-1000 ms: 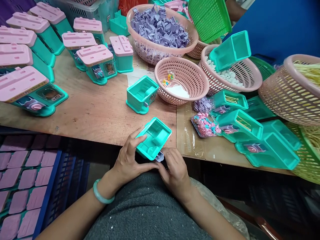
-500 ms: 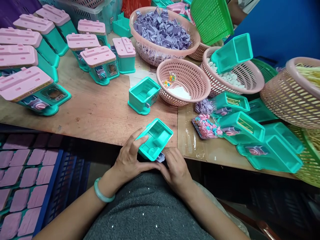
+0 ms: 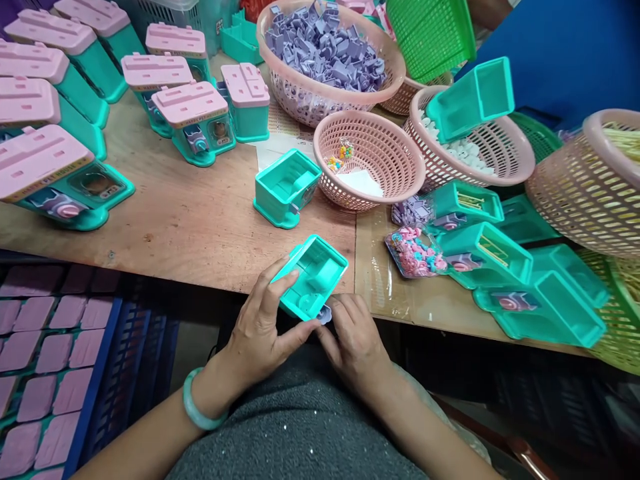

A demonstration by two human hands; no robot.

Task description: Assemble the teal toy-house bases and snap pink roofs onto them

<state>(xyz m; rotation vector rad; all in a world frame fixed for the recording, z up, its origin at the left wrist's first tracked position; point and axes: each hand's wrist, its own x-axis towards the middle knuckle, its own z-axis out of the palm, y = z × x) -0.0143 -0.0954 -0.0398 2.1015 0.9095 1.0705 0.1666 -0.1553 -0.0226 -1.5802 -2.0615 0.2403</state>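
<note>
My left hand (image 3: 265,313) grips a teal plastic toy house body (image 3: 316,273) by its left side, just over the table's front edge. The body has no lid, and its inside faces me. At its lower right end sits a small purple plastic part (image 3: 325,315), partly hidden by my fingers. Thumb and bent fingers of my right hand (image 3: 354,337) close on that purple part. Beyond them, another teal toy house body (image 3: 286,188) stands on the wooden table (image 3: 200,227).
Pink-lidded toy houses (image 3: 193,120) stand at the left. Behind are a basin of purple parts (image 3: 280,87), a pink basket (image 3: 373,193) and a basket with white pieces (image 3: 515,163). More teal bodies (image 3: 550,307) lie right, beside a bag of pink and blue pieces (image 3: 416,251). A blue crate (image 3: 95,380) stands lower left.
The view has shifted slightly. My left thumb has drawn back a little from my right thumb. Both hands keep about the same hold on the teal body and purple part.
</note>
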